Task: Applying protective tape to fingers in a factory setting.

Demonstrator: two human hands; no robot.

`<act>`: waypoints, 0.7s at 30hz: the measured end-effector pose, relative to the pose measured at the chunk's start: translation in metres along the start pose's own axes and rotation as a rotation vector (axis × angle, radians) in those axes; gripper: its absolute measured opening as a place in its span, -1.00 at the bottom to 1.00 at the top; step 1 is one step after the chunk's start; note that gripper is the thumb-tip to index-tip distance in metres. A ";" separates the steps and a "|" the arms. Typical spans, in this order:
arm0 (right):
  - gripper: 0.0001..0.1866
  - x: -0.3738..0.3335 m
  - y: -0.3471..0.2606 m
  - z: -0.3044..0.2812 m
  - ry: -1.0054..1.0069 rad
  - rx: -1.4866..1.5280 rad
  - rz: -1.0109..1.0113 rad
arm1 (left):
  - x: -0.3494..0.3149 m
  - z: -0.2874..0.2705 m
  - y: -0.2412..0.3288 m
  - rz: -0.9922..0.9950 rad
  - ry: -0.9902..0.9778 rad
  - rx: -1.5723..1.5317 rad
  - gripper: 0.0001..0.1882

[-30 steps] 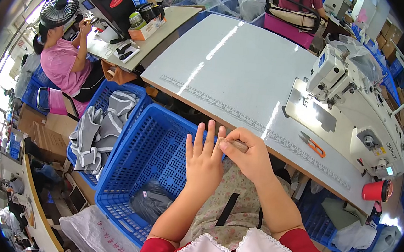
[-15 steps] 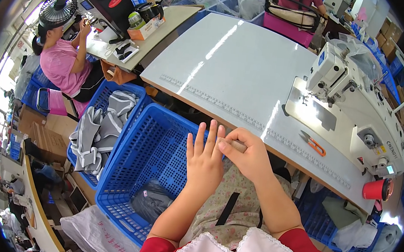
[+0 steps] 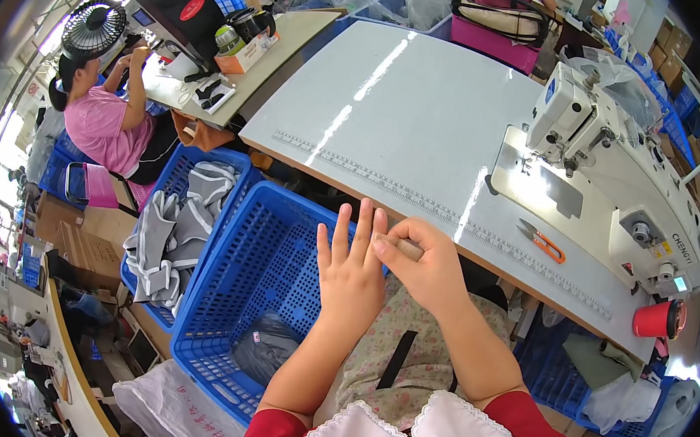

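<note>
Tan strip (image 3: 404, 247): it's in your right hand (image 3: 430, 269), short of the near edge of the white tabletop (image 3: 426, 109), about mid-length along that edge, off the surface. Your right thumb and index finger are closed on it, other fingers curled in. It sits right beside your left hand's index finger; can't tell whether it goes around that finger or only touches it.

Your left hand (image 3: 350, 289) is up, back showing, four fingers straight and slightly spread. Thumb hidden, so can't tell what it does. Floral cloth (image 3: 372, 345) below on your lap.

Left of your hands, under the tabletop's near edge toward its left corner: tall blue crate (image 3: 206, 289), dark plastic bag (image 3: 266, 348) at the bottom. Further left, a second blue crate (image 3: 205, 156) piled with grey pieces (image 3: 191, 229), white edging.

On the tabletop: printed ruler (image 3: 419, 195) running along the near edge; orange-handled snips (image 3: 545, 248) between that ruler and the sewing machine (image 3: 621, 159), which takes up the right end. Red cup (image 3: 653, 320) by the near right corner; can't tell what it stands on.

Beyond the left edge, a co-worker in pink (image 3: 102, 126) sits at another table, both hands raised.
</note>
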State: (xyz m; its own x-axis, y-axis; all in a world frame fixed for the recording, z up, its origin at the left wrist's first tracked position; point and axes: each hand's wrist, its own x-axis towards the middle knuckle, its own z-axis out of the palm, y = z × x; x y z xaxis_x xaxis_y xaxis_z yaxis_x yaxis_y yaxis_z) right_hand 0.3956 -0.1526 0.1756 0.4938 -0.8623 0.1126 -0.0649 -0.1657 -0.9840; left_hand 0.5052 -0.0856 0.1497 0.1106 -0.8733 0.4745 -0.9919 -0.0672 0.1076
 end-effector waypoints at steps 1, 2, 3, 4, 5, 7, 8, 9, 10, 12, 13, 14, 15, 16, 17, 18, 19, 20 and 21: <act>-0.76 0.000 0.001 0.000 0.023 0.002 -0.016 | 0.000 0.000 0.000 0.003 -0.001 0.000 -0.52; -0.76 0.001 0.001 0.000 0.024 0.004 -0.018 | 0.001 0.000 0.000 -0.004 -0.006 0.007 -0.52; -0.76 0.001 0.001 0.000 0.020 0.008 -0.003 | 0.001 0.000 0.000 -0.011 -0.010 0.013 -0.52; -0.76 0.001 0.001 0.001 0.016 0.011 0.013 | 0.002 0.001 -0.001 -0.009 -0.010 0.015 -0.52; -0.76 0.000 0.002 0.001 0.018 0.013 0.014 | 0.001 0.001 -0.001 -0.008 -0.010 0.018 -0.52; -0.77 0.000 0.005 0.002 0.040 0.030 0.001 | -0.001 0.001 0.000 -0.004 -0.013 0.020 -0.52; -0.77 0.000 0.005 0.002 0.042 0.031 0.002 | -0.001 0.001 0.001 -0.009 -0.014 0.017 -0.52; -0.76 0.000 0.006 0.002 0.043 0.037 0.003 | -0.001 0.000 0.002 -0.014 -0.015 0.013 -0.52; -0.75 0.000 0.006 0.002 0.043 0.043 0.003 | -0.001 0.000 0.002 -0.011 -0.016 0.012 -0.52; -0.74 0.001 0.009 0.002 0.053 0.021 -0.007 | -0.001 0.002 0.001 -0.002 -0.023 0.034 -0.52; -0.74 0.001 0.011 0.002 0.061 -0.003 -0.018 | -0.001 0.001 0.001 0.001 -0.024 0.034 -0.52; -0.74 0.002 0.011 0.001 0.065 -0.002 -0.018 | -0.001 0.000 0.001 0.003 -0.030 0.048 -0.51; -0.73 0.003 0.011 0.000 0.027 0.011 0.018 | -0.002 -0.001 0.002 0.004 -0.036 0.061 -0.50; -0.72 0.003 0.011 -0.001 -0.011 0.024 0.054 | -0.004 0.002 0.001 0.008 -0.036 0.061 -0.50; -0.72 0.004 0.011 -0.001 -0.010 0.027 0.051 | -0.006 0.007 -0.001 0.026 0.044 0.050 -0.50; -0.71 0.004 0.011 -0.001 -0.023 0.074 0.065 | -0.008 0.011 -0.003 0.044 0.124 0.039 -0.49; -0.70 0.004 0.012 0.000 -0.036 0.122 0.078 | -0.009 0.013 -0.005 0.047 0.125 0.042 -0.49; -0.70 0.004 0.012 0.000 -0.033 0.124 0.078 | -0.009 0.015 -0.006 0.084 0.167 0.068 -0.49; -0.69 0.005 0.013 0.001 -0.033 0.146 0.078 | -0.009 0.016 -0.006 0.121 0.209 0.095 -0.49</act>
State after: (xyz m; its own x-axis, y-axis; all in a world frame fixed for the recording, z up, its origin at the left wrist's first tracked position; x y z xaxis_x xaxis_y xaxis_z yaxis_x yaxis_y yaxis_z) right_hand 0.3978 -0.1583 0.1635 0.5208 -0.8531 0.0327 0.0216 -0.0251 -0.9995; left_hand 0.5095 -0.0853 0.1310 -0.0089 -0.7596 0.6503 -0.9990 -0.0216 -0.0389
